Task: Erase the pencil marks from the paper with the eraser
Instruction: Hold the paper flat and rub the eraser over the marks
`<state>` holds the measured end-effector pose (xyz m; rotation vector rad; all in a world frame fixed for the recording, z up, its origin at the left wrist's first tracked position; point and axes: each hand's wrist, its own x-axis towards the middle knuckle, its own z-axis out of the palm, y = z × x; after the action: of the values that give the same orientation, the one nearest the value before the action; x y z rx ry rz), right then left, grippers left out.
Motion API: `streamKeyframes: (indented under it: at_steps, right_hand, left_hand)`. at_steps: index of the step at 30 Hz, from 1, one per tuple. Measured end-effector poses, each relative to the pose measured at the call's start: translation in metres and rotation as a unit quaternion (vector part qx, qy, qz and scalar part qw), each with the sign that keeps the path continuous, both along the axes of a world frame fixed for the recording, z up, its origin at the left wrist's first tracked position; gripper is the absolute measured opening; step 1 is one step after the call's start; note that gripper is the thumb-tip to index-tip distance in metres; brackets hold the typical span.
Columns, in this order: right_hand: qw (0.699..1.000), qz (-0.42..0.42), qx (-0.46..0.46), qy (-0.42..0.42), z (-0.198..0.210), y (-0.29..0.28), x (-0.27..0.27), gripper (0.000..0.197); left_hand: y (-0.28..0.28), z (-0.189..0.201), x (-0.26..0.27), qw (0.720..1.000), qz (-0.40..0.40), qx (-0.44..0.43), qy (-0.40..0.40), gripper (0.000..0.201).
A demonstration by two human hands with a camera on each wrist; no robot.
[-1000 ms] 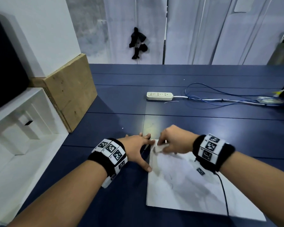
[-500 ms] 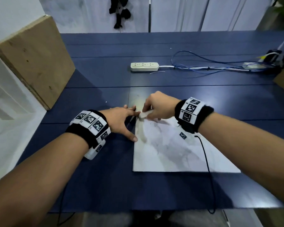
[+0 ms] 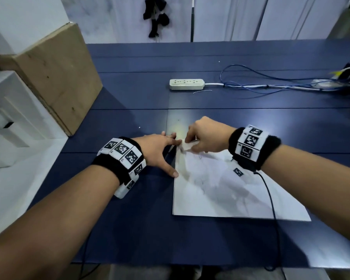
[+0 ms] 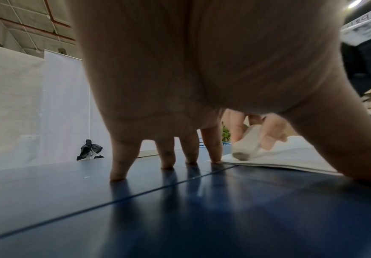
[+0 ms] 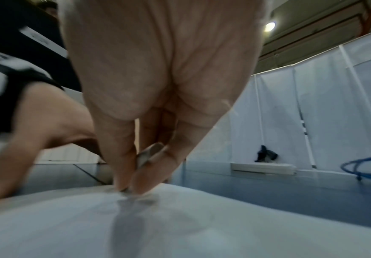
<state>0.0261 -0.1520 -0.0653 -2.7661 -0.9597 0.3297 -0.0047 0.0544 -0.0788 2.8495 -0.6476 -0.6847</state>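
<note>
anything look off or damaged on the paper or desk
Nothing is torn or spilled. The paper shows grey smudges and lies slightly askew on the table. The eraser tip is dirty grey.

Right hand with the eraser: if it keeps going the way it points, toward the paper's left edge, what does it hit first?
Most likely the left hand: its fingertips are planted at the paper's far-left corner, just beyond the eraser gripped by the right hand. The gap looks small, though depth is unclear.
</note>
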Motion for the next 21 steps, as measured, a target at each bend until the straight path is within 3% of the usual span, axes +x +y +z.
streamKeyframes:
  at_steps: [5,11,14,17,19,21]
  right_hand:
    - [0.989,0.091,-0.023,0.117,0.003,-0.004,-0.027,0.027]
    - [0.999,-0.025,0.017,0.03,0.0,-0.005,0.014,0.025]
    - [0.999,0.03,0.002,0.028,-0.004,-0.01,-0.002,0.028]
    - [0.989,0.091,-0.02,0.117,-0.004,-0.012,-0.026,0.031]
    - [0.989,0.082,-0.026,0.117,-0.005,-0.01,-0.02,0.032]
    - [0.997,0.043,-0.007,0.065,-0.003,-0.007,-0.003,0.032]
  left_hand:
    - [0.0,-0.001,0.001,1.0,0.0,0.001,-0.002,0.12]
    - [0.0,-0.001,0.002,1.0,0.0,0.003,0.001,0.122]
    - [0.001,-0.002,0.002,1.0,-0.001,0.002,0.0,0.122]
    - [0.001,-0.001,0.002,1.0,0.001,-0.002,0.004,0.121]
    - [0.0,-0.001,0.002,1.0,-0.001,-0.003,0.006,0.121]
    - [0.0,-0.002,0.002,1.0,-0.002,-0.003,0.007,0.122]
